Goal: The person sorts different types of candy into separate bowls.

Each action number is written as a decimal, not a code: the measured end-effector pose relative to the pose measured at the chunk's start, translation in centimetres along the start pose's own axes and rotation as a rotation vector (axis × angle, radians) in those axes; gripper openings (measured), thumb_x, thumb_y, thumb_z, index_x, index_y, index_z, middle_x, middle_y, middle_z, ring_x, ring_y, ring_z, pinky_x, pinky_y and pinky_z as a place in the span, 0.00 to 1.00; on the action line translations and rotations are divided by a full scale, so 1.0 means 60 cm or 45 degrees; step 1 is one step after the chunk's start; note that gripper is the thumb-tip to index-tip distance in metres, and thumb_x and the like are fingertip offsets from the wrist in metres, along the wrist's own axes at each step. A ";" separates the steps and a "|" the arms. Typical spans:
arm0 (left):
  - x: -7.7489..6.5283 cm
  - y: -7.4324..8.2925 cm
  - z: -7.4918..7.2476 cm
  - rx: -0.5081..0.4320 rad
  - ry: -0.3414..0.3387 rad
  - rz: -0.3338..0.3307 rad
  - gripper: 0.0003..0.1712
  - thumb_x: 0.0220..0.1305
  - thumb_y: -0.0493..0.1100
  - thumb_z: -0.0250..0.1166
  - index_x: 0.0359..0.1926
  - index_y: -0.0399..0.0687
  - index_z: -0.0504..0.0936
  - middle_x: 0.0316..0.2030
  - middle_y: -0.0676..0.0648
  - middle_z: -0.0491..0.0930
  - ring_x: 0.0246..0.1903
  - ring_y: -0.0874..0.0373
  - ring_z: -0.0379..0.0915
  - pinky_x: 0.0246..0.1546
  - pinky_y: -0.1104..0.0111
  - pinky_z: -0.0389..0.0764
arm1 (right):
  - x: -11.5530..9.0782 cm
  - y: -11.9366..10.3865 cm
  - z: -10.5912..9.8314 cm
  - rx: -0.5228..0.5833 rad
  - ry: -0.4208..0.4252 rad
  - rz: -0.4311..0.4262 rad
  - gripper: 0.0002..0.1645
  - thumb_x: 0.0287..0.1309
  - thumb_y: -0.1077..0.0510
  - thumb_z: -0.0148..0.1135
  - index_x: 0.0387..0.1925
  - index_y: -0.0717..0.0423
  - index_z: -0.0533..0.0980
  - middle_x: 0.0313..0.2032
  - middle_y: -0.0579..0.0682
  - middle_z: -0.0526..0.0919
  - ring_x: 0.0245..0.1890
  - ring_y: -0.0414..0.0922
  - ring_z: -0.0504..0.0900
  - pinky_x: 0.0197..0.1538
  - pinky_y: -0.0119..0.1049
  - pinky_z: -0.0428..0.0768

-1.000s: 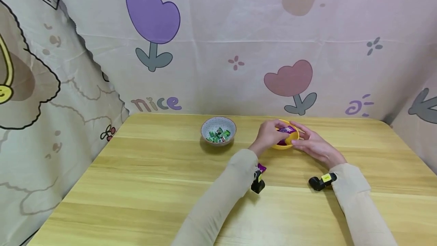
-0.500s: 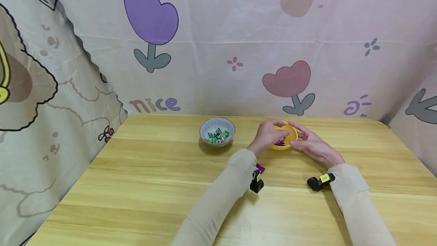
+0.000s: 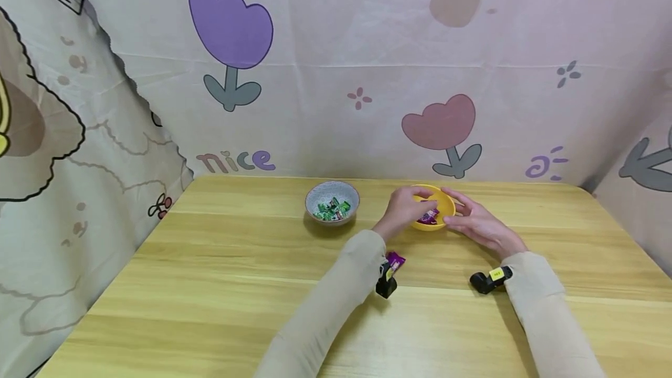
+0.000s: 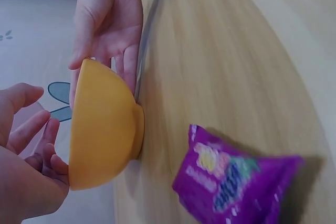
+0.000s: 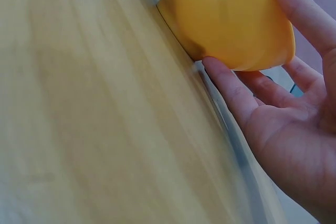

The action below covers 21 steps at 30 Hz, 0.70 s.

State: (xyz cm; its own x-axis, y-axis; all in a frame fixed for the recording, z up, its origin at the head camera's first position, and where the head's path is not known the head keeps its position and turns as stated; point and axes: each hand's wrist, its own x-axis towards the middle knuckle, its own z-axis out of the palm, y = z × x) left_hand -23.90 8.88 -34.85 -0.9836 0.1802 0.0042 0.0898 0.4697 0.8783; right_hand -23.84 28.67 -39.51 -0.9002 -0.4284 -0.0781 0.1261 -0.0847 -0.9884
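In the head view my left hand (image 3: 404, 210) hovers at the left rim of a yellow bowl (image 3: 447, 206). Its thumb and fingers stand apart with nothing visible between them. Inside the bowl lie purple-wrapped candies (image 3: 429, 216), partly hidden by that hand. My right hand (image 3: 485, 226) rests against the bowl's right side, its fingers spread and fairly straight along the outer wall. A purple candy packet (image 4: 231, 182) with a grape picture lies on the table beneath my left wrist.
A grey speckled bowl (image 3: 314, 197) with green-wrapped candies (image 3: 333, 210) stands left of the yellow one. Both bowls sit near the far edge of the wooden table (image 3: 210, 284). A printed cloth (image 3: 325, 28) hangs directly behind it.
A purple candy between my left fingers has been let go into the yellow bowl. My left hand has since drawn slightly left; my right hand stays at the bowl.
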 end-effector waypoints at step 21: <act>-0.069 -0.079 -0.116 -0.002 -0.270 0.052 0.20 0.57 0.46 0.71 0.52 0.50 0.83 0.43 0.53 0.79 0.33 0.58 0.68 0.28 0.71 0.72 | 0.000 -0.006 0.006 -0.024 0.046 0.034 0.53 0.60 0.73 0.57 0.76 0.53 0.38 0.72 0.70 0.38 0.53 0.39 0.72 0.58 0.36 0.74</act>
State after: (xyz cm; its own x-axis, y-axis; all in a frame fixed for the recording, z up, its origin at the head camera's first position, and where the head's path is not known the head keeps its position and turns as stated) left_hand -21.37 -0.10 -35.67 -0.9242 0.3771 -0.0613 0.1280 0.4568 0.8803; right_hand -23.70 28.37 -39.10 -0.9111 -0.3974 -0.1092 0.1431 -0.0566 -0.9881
